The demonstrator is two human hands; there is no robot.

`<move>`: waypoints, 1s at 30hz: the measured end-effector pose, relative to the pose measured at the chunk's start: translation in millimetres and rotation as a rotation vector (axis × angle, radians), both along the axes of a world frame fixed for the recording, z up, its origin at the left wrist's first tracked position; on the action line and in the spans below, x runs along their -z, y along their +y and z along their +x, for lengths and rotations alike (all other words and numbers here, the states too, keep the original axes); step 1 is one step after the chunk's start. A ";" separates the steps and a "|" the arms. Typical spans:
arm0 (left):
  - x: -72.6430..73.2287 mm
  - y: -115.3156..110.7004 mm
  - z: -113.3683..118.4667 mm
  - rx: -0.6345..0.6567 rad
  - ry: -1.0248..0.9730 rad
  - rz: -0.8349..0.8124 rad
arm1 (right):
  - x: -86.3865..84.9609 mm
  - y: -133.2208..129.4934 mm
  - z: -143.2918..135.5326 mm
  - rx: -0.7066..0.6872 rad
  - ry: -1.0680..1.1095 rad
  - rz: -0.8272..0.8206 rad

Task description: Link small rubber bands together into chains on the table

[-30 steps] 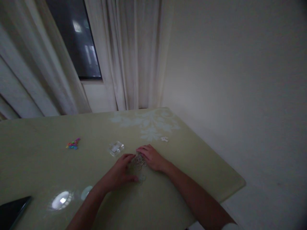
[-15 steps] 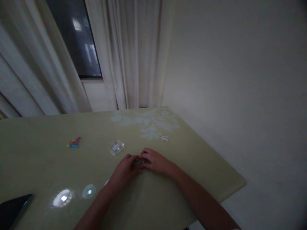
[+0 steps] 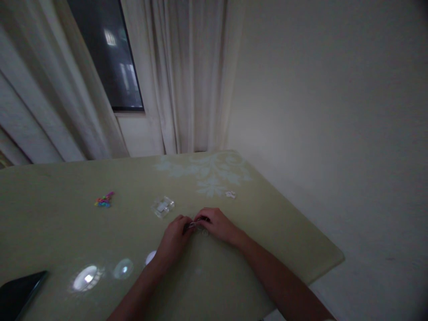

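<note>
Close together over the middle of the greenish table (image 3: 267, 227), my left hand (image 3: 176, 234) and my right hand (image 3: 216, 224) pinch a small bunch of thin, pale, wire-like pieces (image 3: 194, 224) between them. The bunch is too small and dim to name exactly. A thin loop (image 3: 205, 232) shows just below my right fingertips. Beyond my left hand lies a clear plastic case (image 3: 163, 206) with a pale patch in its middle. Small white pieces (image 3: 230, 194) rest on the table beyond my right hand.
A little pile of bright coloured pieces (image 3: 104, 199) is at the left. A dark flat object (image 3: 20, 292) lies at the near left corner. Curtains and a window stand behind the table, and a wall runs along its right side.
The bunch between my hands looked like a round clump; now it is narrower and stretched between my fingertips, with a loop showing below. My fingers have closed further.
</note>
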State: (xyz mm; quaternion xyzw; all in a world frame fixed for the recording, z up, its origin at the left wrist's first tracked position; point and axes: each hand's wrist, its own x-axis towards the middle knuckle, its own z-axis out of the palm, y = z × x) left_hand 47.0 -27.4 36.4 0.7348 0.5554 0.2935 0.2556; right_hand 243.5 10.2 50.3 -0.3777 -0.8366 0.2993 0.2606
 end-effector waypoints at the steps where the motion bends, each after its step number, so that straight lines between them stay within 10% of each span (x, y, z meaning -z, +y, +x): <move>1: -1.0 0.6 -1.1 0.007 -0.033 -0.003 | -0.9 1.3 2.0 0.007 0.031 -0.021; 12: -14.4 3.9 -30.6 0.084 -0.226 -0.115 | -6.5 6.7 19.8 -0.034 0.101 -0.126; 18: -12.3 6.0 -44.6 0.107 -0.235 -0.132 | 0.0 15.8 28.1 0.274 -0.147 0.121; 30: -13.3 9.0 -62.8 -0.152 0.264 -0.073 | 13.1 11.1 11.7 0.126 -0.128 0.209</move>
